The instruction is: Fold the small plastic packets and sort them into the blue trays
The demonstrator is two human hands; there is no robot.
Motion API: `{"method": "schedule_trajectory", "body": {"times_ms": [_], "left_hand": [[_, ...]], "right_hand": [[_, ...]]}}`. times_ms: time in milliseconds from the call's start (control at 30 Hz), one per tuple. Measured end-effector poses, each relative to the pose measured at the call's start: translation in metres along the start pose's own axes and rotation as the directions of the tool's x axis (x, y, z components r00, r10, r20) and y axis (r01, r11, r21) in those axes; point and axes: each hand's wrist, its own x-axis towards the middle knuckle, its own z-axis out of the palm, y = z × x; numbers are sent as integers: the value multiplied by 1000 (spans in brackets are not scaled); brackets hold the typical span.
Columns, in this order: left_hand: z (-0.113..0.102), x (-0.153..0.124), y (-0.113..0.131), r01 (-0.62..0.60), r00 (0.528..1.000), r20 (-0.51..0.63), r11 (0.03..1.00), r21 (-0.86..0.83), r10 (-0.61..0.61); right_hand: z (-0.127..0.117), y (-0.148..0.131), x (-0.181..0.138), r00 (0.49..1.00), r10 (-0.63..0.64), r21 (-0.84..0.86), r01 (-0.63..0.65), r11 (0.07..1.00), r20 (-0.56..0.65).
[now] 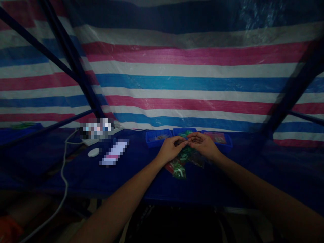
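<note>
My left hand (173,147) and my right hand (203,145) meet over the blue table, fingers bent and tips pressed together. Whatever sits between the fingertips is too small and dark to make out. Beneath them lie small clear plastic bags, among them a bag with green and white pieces (179,170) and a bag of dark contents (196,159). Loose-looking green pieces (185,154) show just under the fingers. Behind the hands stand a left blue bin (153,144) with small items, a middle blue bin (178,130) with green pieces and a right blue bin (227,145) with a reddish bag.
To the left, a phone-like object (115,152), partly pixelated, lies by a white round object (93,152). Behind them is a white power strip (92,140) with a white cable (66,179) running down. Dark metal posts (73,64) and a striped sheet (189,81) enclose the table (131,175).
</note>
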Motion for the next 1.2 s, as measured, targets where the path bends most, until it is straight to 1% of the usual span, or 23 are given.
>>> {"method": "schedule_trajectory", "body": {"times_ms": [100, 267, 567, 767, 967, 1100, 1200], "left_hand": [[-2, 0, 1, 2, 1000, -20, 999, 34, -1], [-1, 1, 1, -3, 999, -38, 997, 80, 6], [0, 0, 0, -12, 1000, -13, 999, 43, 13], [-1, 2, -2, -7, 999, -47, 997, 74, 11], [0, 2, -1, 4, 997, -78, 994, 113, 5], [0, 2, 0, -4, 995, -103, 996, 94, 14], [2, 1, -1, 14, 996, -85, 999, 44, -10]], "right_hand": [[2, -1, 0, 999, 32, 27, -31, 999, -24], [4, -1, 0, 998, 24, 52, -21, 998, -63], [4, -3, -1, 997, 14, 74, -8, 997, -75], [6, -3, 0, 996, 19, 65, -13, 998, -91], [9, -2, 0, 998, 15, 75, -11, 997, -65], [6, 0, 1, 997, 7, 80, -1, 997, -71], [5, 2, 1, 998, 10, 73, -6, 997, -64]]}}
